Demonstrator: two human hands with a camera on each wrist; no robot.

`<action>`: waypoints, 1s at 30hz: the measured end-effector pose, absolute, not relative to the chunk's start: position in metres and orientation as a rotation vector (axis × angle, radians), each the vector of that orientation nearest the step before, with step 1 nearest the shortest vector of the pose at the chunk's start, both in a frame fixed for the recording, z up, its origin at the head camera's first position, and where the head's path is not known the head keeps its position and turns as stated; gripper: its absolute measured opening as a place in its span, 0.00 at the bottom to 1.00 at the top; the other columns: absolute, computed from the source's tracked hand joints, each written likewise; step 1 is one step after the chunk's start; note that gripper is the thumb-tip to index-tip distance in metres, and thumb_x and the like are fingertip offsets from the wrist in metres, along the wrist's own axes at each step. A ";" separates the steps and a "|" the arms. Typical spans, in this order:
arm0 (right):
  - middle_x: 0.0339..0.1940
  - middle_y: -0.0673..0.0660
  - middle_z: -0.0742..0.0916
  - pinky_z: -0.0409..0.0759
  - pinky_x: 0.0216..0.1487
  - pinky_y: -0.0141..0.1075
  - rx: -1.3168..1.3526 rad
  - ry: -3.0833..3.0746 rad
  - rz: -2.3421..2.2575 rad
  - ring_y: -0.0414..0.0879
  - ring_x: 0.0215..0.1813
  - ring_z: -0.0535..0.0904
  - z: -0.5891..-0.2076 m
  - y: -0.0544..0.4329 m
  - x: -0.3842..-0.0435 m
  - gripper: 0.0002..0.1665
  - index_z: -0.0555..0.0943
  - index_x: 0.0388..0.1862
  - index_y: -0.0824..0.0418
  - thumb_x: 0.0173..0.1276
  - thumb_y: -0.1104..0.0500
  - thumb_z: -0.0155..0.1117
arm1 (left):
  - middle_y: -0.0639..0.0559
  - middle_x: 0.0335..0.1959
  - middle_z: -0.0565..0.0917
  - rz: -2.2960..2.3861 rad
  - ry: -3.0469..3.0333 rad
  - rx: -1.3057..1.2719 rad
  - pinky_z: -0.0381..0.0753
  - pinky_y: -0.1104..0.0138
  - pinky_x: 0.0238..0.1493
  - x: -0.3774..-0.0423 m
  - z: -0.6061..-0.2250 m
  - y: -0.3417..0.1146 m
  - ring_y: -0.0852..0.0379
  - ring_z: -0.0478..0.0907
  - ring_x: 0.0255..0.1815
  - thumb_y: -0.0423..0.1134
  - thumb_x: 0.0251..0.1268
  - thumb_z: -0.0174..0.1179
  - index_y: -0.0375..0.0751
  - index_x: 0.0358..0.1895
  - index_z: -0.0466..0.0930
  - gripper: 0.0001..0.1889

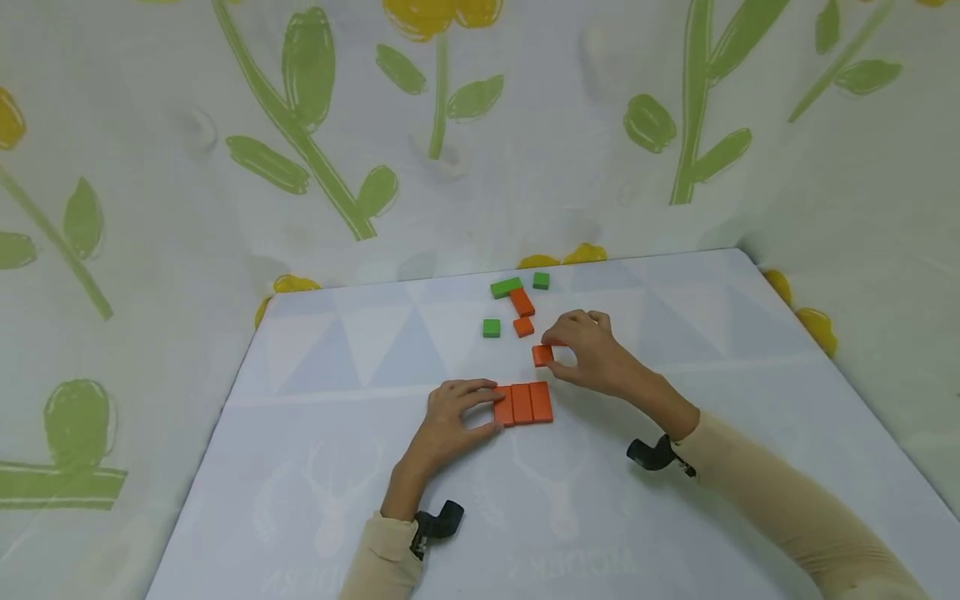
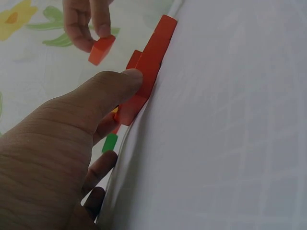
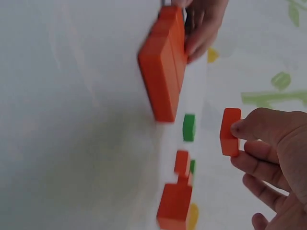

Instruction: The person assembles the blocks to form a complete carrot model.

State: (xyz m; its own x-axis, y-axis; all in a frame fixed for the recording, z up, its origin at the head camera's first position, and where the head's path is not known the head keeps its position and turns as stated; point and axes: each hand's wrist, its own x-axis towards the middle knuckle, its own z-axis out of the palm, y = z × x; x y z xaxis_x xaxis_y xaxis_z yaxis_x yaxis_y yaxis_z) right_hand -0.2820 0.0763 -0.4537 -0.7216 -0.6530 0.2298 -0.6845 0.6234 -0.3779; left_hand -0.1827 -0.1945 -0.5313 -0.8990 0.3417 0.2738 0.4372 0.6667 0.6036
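Three flat orange wooden blocks [image 1: 522,404] lie side by side in a row on the table. My left hand [image 1: 453,421] grips the left end of this row, thumb at the near edge and fingers at the far edge. In the left wrist view, the thumb presses the orange block's side [image 2: 146,67]. Just beyond the row, my right hand [image 1: 592,354] pinches a small orange block [image 3: 230,132] between thumb and fingers, raised above the table. Another orange block [image 3: 175,206] lies close by the right hand, mostly hidden under the fingers in the head view.
Farther back lie a small orange block [image 1: 523,327], a longer orange block [image 1: 522,302], a long green block [image 1: 506,287] and two small green blocks, one left [image 1: 491,328] and one right [image 1: 541,281]. A flower-printed cloth [image 1: 525,192] rises behind the table.
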 end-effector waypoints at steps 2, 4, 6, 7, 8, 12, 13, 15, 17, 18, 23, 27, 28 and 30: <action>0.43 0.47 0.85 0.57 0.62 0.58 1.186 -2.717 0.688 0.50 0.59 0.72 -0.454 0.075 -0.270 0.13 0.83 0.45 0.54 0.61 0.59 0.73 | 0.60 0.63 0.78 -1.053 -2.751 -0.632 0.58 0.45 0.65 -0.182 -0.532 -0.195 0.52 0.66 0.65 0.51 0.61 0.71 0.58 0.60 0.83 0.23; 0.43 0.47 0.85 0.58 0.62 0.57 1.236 -2.659 0.695 0.49 0.59 0.72 -0.455 0.074 -0.258 0.13 0.83 0.44 0.54 0.61 0.58 0.73 | 0.61 0.64 0.78 -1.058 -2.763 -0.619 0.57 0.46 0.66 -0.182 -0.532 -0.195 0.54 0.66 0.66 0.52 0.62 0.70 0.59 0.60 0.83 0.22; 0.43 0.46 0.85 0.59 0.62 0.57 1.277 -2.616 0.700 0.49 0.59 0.72 -0.456 0.073 -0.247 0.14 0.82 0.44 0.54 0.60 0.59 0.74 | 0.61 0.64 0.77 -1.066 -2.771 -0.614 0.56 0.47 0.66 -0.182 -0.533 -0.196 0.54 0.66 0.66 0.52 0.62 0.70 0.59 0.60 0.83 0.22; 0.43 0.46 0.85 0.59 0.62 0.57 1.296 -2.595 0.697 0.49 0.60 0.72 -0.458 0.072 -0.242 0.14 0.82 0.44 0.53 0.60 0.58 0.75 | 0.61 0.64 0.77 -1.067 -2.773 -0.615 0.56 0.47 0.66 -0.182 -0.533 -0.196 0.54 0.65 0.66 0.52 0.62 0.70 0.59 0.60 0.83 0.22; 0.43 0.46 0.85 0.59 0.62 0.57 1.314 -2.573 0.693 0.49 0.60 0.72 -0.460 0.071 -0.237 0.15 0.83 0.44 0.53 0.59 0.58 0.76 | 0.61 0.64 0.77 -1.065 -2.774 -0.615 0.56 0.47 0.66 -0.182 -0.533 -0.196 0.54 0.65 0.66 0.52 0.62 0.69 0.59 0.61 0.83 0.22; 0.42 0.47 0.85 0.62 0.60 0.57 1.350 -2.513 0.672 0.49 0.58 0.74 -0.468 0.068 -0.221 0.18 0.83 0.44 0.54 0.55 0.57 0.79 | 0.62 0.65 0.77 -1.058 -2.773 -0.615 0.57 0.47 0.66 -0.182 -0.533 -0.195 0.54 0.65 0.66 0.52 0.62 0.70 0.58 0.60 0.83 0.22; 0.41 0.47 0.85 0.62 0.60 0.57 1.356 -2.504 0.670 0.48 0.57 0.74 -0.470 0.067 -0.218 0.19 0.84 0.44 0.54 0.55 0.56 0.80 | 0.62 0.65 0.77 -1.054 -2.770 -0.617 0.57 0.47 0.66 -0.182 -0.533 -0.195 0.54 0.66 0.66 0.52 0.62 0.70 0.58 0.60 0.83 0.22; 0.41 0.47 0.86 0.63 0.60 0.56 1.365 -2.491 0.668 0.48 0.56 0.75 -0.474 0.065 -0.213 0.19 0.84 0.44 0.54 0.54 0.56 0.80 | 0.62 0.65 0.77 -1.045 -2.766 -0.621 0.58 0.46 0.65 -0.182 -0.532 -0.195 0.53 0.66 0.66 0.51 0.62 0.70 0.58 0.60 0.83 0.22; 0.41 0.46 0.86 0.63 0.60 0.55 1.375 -2.490 0.663 0.47 0.56 0.75 -0.478 0.063 -0.209 0.18 0.84 0.43 0.53 0.54 0.56 0.80 | 0.62 0.65 0.77 -1.043 -2.755 -0.629 0.58 0.45 0.65 -0.183 -0.532 -0.195 0.52 0.66 0.66 0.51 0.62 0.70 0.57 0.60 0.83 0.23; 0.41 0.46 0.86 0.63 0.59 0.55 1.382 -2.487 0.662 0.47 0.56 0.75 -0.480 0.062 -0.208 0.18 0.84 0.43 0.53 0.54 0.56 0.80 | 0.61 0.64 0.77 -1.044 -2.751 -0.632 0.58 0.45 0.65 -0.183 -0.533 -0.195 0.52 0.66 0.66 0.51 0.62 0.70 0.57 0.60 0.83 0.23; 0.40 0.45 0.86 0.64 0.58 0.56 1.423 -2.441 0.636 0.47 0.55 0.76 -0.487 0.058 -0.202 0.19 0.84 0.43 0.53 0.53 0.56 0.81 | 0.61 0.64 0.77 -1.040 -2.736 -0.644 0.58 0.45 0.64 -0.183 -0.534 -0.196 0.51 0.67 0.65 0.52 0.61 0.70 0.57 0.60 0.83 0.23; 0.40 0.45 0.86 0.65 0.56 0.57 1.440 -2.396 0.606 0.48 0.55 0.76 -0.491 0.056 -0.201 0.19 0.84 0.42 0.53 0.53 0.56 0.81 | 0.60 0.64 0.78 -1.035 -2.720 -0.659 0.58 0.45 0.64 -0.184 -0.535 -0.196 0.52 0.67 0.65 0.53 0.61 0.70 0.57 0.60 0.83 0.23; 0.40 0.45 0.86 0.65 0.57 0.57 1.442 -2.391 0.602 0.48 0.55 0.76 -0.492 0.056 -0.201 0.19 0.84 0.42 0.53 0.53 0.56 0.81 | 0.60 0.64 0.78 -1.034 -2.721 -0.660 0.58 0.46 0.65 -0.184 -0.535 -0.197 0.52 0.67 0.65 0.53 0.62 0.70 0.57 0.60 0.83 0.23; 0.40 0.45 0.85 0.65 0.57 0.57 1.443 -2.384 0.596 0.48 0.55 0.76 -0.493 0.055 -0.201 0.18 0.84 0.42 0.53 0.53 0.55 0.80 | 0.60 0.64 0.78 -1.038 -2.723 -0.661 0.58 0.46 0.65 -0.184 -0.535 -0.197 0.52 0.67 0.65 0.54 0.62 0.70 0.57 0.60 0.83 0.23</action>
State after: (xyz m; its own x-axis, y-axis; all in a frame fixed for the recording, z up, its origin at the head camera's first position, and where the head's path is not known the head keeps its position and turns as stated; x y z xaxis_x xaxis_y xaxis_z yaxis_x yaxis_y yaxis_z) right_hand -0.2007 0.0553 -0.4931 -0.4557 -0.7693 0.4479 -0.8895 0.4123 -0.1970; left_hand -0.1842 -0.1970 -0.5351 -0.8908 0.3479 0.2923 0.4541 0.6624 0.5958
